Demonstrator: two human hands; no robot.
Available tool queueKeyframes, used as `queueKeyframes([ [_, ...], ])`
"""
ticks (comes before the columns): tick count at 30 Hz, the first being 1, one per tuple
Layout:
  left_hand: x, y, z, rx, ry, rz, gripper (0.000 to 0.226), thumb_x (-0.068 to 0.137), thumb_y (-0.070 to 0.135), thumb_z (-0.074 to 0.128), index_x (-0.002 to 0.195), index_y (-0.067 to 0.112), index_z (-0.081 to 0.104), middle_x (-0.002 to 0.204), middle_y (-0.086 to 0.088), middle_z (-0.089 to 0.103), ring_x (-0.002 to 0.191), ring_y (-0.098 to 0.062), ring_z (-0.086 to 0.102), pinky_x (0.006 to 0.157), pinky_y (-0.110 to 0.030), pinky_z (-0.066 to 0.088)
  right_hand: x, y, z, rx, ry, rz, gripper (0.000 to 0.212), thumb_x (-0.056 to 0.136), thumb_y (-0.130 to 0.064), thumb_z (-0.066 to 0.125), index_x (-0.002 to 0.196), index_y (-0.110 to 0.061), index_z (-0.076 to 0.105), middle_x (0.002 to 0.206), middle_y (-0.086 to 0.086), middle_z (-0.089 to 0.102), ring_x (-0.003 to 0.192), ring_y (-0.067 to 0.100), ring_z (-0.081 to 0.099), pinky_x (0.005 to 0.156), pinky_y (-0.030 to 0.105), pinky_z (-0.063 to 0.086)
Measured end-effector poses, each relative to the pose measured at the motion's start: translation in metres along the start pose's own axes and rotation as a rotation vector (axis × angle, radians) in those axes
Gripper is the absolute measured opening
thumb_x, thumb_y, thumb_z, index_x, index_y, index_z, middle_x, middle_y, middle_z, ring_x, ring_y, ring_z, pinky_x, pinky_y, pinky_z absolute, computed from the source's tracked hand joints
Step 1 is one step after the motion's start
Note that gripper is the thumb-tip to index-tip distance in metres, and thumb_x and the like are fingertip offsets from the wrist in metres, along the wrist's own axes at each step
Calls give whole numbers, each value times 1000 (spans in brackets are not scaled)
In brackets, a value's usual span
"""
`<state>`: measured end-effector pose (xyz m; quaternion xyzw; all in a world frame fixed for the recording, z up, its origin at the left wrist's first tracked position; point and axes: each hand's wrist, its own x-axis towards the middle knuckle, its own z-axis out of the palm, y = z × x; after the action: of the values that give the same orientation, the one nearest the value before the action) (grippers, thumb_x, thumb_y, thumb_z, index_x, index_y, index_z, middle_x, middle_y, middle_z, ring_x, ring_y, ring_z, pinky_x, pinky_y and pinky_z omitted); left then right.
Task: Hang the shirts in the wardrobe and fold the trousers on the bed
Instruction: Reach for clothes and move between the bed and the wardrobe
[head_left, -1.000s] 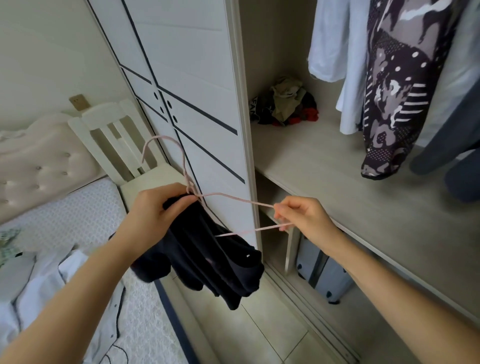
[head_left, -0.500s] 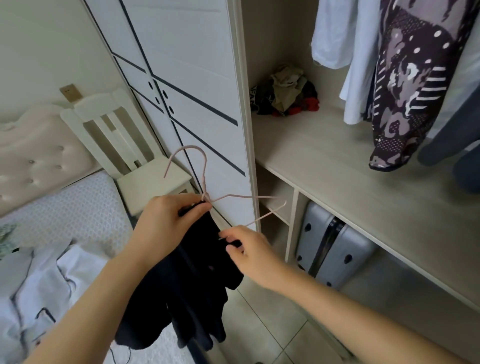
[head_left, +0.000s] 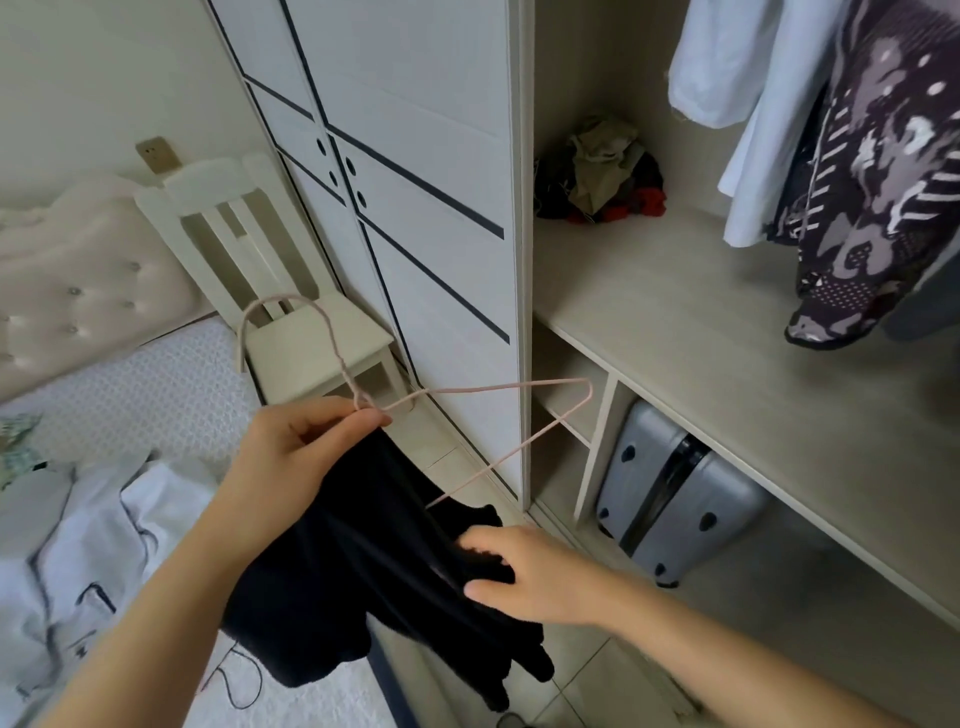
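My left hand (head_left: 301, 457) pinches the neck of a thin pink wire hanger (head_left: 498, 389) and holds a black shirt (head_left: 374, 582) bunched beneath it. One hanger arm sticks out bare to the right; its lower wire runs into the black cloth. My right hand (head_left: 530, 577) grips a fold of the black shirt low down, thumb and fingers around the fabric. The open wardrobe (head_left: 675, 322) is on the right, with a pale blue shirt (head_left: 748, 104) and a dark patterned garment (head_left: 883, 197) hanging in it. The bed (head_left: 135, 400) lies at the left.
A white chair (head_left: 311, 343) stands between bed and wardrobe door (head_left: 426, 208). A white garment (head_left: 67, 582) lies on the bed. A heap of clothes (head_left: 602, 176) sits at the back of the wardrobe shelf, and a grey suitcase (head_left: 670, 499) stands under it.
My right hand let go of the hanger's right end and dropped down to grip the black shirt. The hanger and shirt shifted slightly, and the view tilted lower.
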<state>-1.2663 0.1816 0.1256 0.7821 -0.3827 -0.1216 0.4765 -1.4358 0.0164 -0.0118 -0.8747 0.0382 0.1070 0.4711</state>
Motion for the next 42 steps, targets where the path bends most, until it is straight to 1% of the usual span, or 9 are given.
queueKeyframes([
  [2,2,-6,-9,-7,4,-4,19,85,43,61,86,35,79,87,9,76,84,-4,70,74,-7,48,-8,10,-12,-220,-40,19,10,91,-40,51,95,-31,53,88,-10,59,84,11,60,69,33,50],
  [7,0,-22,-19,17,-156,-48,21,86,42,61,87,31,79,87,0,76,85,-22,71,80,-32,55,-22,44,-47,-628,149,-25,26,100,-34,45,122,-26,56,109,-7,57,107,14,49,101,35,35],
  [11,-3,-31,-14,154,-295,-44,31,86,50,58,85,26,78,74,-5,71,74,-31,66,76,-49,52,-31,46,-84,-690,270,-85,19,100,-26,50,108,-23,67,101,-7,59,99,13,52,90,35,44],
  [16,-1,-34,2,193,-357,-21,45,84,55,57,78,15,75,70,-14,65,69,-36,60,71,-47,49,-37,28,-95,-608,436,-123,19,94,-16,58,109,-15,71,114,1,55,107,14,51,84,33,50],
  [21,3,-31,15,133,-371,1,48,84,57,58,82,11,75,75,-19,65,73,-38,61,72,-45,49,-28,-4,-82,-241,494,-171,26,96,-6,50,106,-18,70,130,-7,46,114,-4,46,97,10,35],
  [26,4,-27,23,73,-374,31,26,84,54,62,92,34,77,82,-16,70,80,-38,64,78,-46,51,-17,-18,-68,-15,433,-127,32,104,-12,40,120,-26,63,108,-12,57,103,2,56,92,14,42],
  [32,2,-25,28,26,-386,72,20,84,48,63,90,36,77,78,-8,71,75,-34,65,75,-43,50,-16,-12,-59,76,414,-30,33,102,-20,44,127,-42,46,93,-18,51,89,6,56,86,13,44],
  [39,3,-33,19,61,-361,113,14,85,44,65,93,42,76,82,2,75,76,-23,70,75,-34,53,-26,0,-75,379,357,136,22,88,-13,70,105,-26,69,106,-6,68,98,1,66,89,17,49],
  [42,3,-39,19,173,-400,162,11,87,49,62,88,52,73,77,16,72,68,-9,68,66,-20,52,-30,-4,-80,169,431,130,13,86,-8,71,91,-20,73,92,-7,71,89,2,67,83,19,50],
])
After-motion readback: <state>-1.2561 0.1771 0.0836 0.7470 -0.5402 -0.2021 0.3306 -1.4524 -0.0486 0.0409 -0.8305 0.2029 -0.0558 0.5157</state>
